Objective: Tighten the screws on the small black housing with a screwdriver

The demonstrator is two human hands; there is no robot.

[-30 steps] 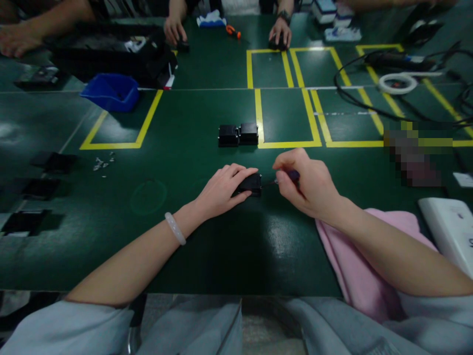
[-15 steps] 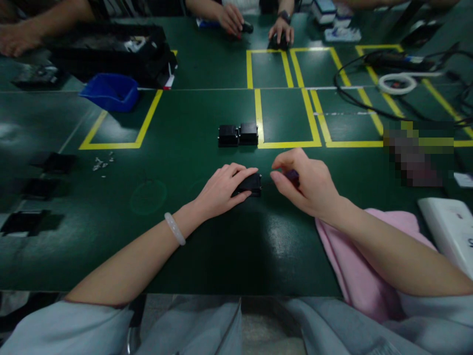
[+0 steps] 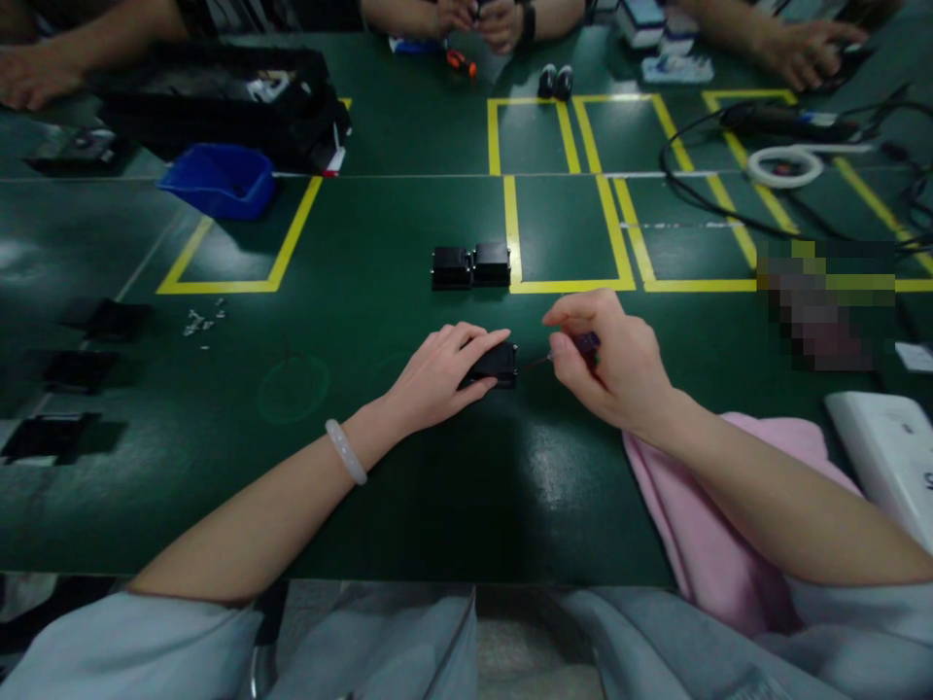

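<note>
My left hand [image 3: 437,374] lies over a small black block [image 3: 497,364] on the green table, fingers and thumb closed around it. My right hand [image 3: 616,365] is closed on a small screwdriver with a purple handle [image 3: 585,343]; its thin shaft points left and its tip sits at the block's right side. Two more black blocks [image 3: 470,265] stand side by side a little further away, beside a yellow taped square.
A blue bin [image 3: 217,181] and a black tray [image 3: 219,92] sit at the far left. Small screws [image 3: 202,320] and dark flat parts [image 3: 77,371] lie along the left edge. Cables and a white ring [image 3: 783,164] are far right. A pink cloth [image 3: 700,515] lies under my right forearm. Other people's hands work at the far edge.
My right hand has turned the screwdriver in its fingers, lifting the tip off the block and bringing it back. Across the table, other people's hands left two small black parts and moved together.
</note>
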